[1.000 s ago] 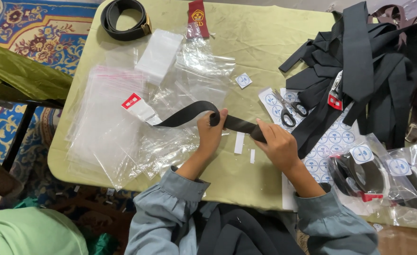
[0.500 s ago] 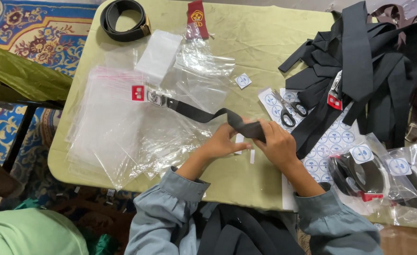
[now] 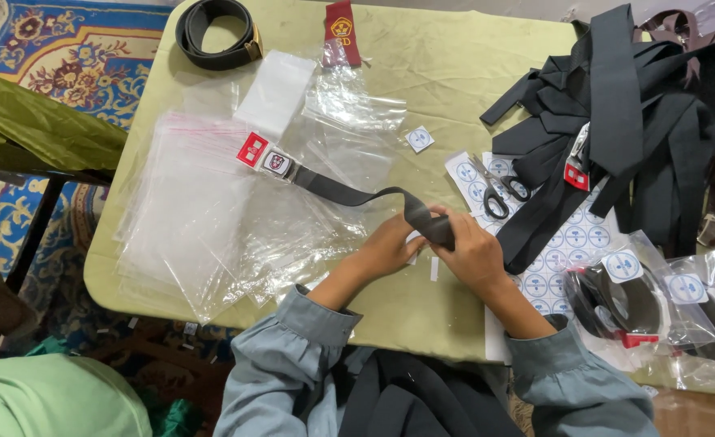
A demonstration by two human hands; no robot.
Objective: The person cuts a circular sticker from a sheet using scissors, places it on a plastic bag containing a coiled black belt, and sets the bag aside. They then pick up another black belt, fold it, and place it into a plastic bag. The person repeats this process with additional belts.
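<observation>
At table centre, just left of the scissors (image 3: 499,193), left hand (image 3: 386,247) and right hand (image 3: 471,251) pinch the rolled end of a black belt (image 3: 349,193). Its free length trails left to its buckle (image 3: 276,163) on clear bags (image 3: 203,218). Risk: loose grip lets the roll spring open.

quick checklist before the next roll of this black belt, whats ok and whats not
1. Both hands on the coil: left hand and right hand grip the rolled end of the black belt: ok.
2. Free length flat, untwisted: one hump near the coil: not ok.
3. Buckle free of snags: it lies on the clear bags: cannot tell.
4. Scissors clear of the hands: apart, on the sticker sheet: ok.
5. Coil tightness: hidden by fingers: cannot tell.
</observation>
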